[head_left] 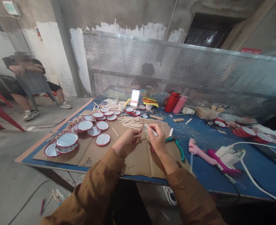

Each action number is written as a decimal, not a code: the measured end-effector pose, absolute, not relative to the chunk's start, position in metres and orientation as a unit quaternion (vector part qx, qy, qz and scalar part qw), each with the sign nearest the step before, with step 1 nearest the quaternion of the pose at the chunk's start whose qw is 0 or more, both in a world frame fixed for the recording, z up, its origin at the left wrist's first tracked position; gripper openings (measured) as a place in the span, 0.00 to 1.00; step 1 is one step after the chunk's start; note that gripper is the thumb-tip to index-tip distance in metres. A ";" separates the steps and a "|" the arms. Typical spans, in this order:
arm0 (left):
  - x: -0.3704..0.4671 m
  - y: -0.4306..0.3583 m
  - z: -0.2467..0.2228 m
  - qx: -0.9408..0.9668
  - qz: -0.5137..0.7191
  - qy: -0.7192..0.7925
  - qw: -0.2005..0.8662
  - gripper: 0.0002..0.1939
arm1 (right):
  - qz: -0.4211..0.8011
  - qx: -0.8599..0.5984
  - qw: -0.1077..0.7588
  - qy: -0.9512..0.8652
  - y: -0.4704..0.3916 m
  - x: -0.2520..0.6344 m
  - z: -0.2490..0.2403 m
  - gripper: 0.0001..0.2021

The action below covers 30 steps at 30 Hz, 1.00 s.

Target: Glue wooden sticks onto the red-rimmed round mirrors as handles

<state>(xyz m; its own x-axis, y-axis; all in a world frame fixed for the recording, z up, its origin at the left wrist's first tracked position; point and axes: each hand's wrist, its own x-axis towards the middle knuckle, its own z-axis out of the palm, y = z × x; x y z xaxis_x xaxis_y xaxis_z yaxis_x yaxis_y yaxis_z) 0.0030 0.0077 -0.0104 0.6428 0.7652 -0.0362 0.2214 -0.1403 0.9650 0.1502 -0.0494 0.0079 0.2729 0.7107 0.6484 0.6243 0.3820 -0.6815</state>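
Observation:
Over the brown cardboard [138, 162], my left hand [129, 139] pinches a thin reddish-brown stick [142, 128] that points upward. My right hand [157, 137] is closed around a white pen-like tube [154, 132], close to the stick. Wooden sticks [129, 122] lie in a loose pile just beyond my hands. Round red-rimmed discs [102, 139] spread over the cardboard to the left, some of them overlapping. Teal-handled pliers [180, 150] and a white-tipped marker [171, 132] rest right of my right hand.
A pink glue gun [202, 153] and white cables [248, 165] lie on the blue table [210, 178] at the right. Red and pink bottles [172, 102] stand near the perforated metal screen [128, 62]. A person [26, 72] sits at the far left.

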 end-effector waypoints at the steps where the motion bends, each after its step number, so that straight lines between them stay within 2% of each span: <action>1: 0.003 0.008 -0.011 0.714 0.243 0.345 0.559 0.09 | 0.041 -0.552 0.575 -0.602 -0.049 0.150 0.007 0.09; 30: 0.003 0.008 -0.011 0.710 0.256 0.339 0.561 0.08 | 0.054 -0.542 0.579 -0.606 -0.048 0.152 0.006 0.09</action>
